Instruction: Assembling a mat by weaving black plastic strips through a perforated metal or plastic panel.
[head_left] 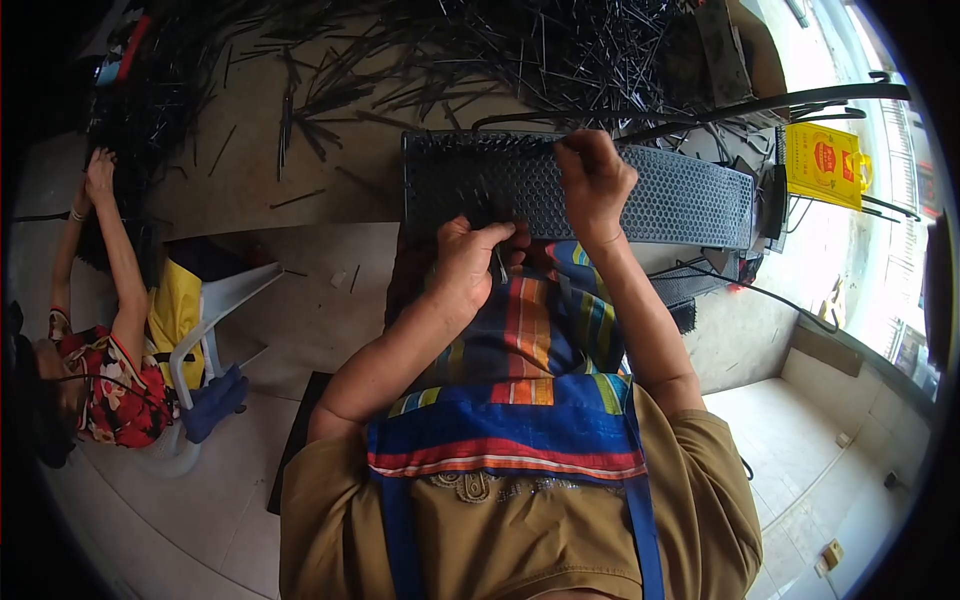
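A long grey panel (690, 200) full of small round holes lies across in front of my lap. Over its left part, at the near edge, my left hand (466, 262) is closed, thumb against fingers, on a few thin dark strips (503, 266). Blur hides how many there are. Above the panel's middle, close to its far edge, my right hand (598, 185) is closed in a pinch; whatever lies between its fingertips is too small to make out. Short dark pieces (470, 143) stand in the holes along the far left part.
Heaps of thin black strips (590, 50) cover the far tabletop (250, 190). A long black rod (770, 103) reaches over the panel's right end, near a yellow bag (822, 165). At left, another person's hands (99, 175) work beside a grey chair (205, 325).
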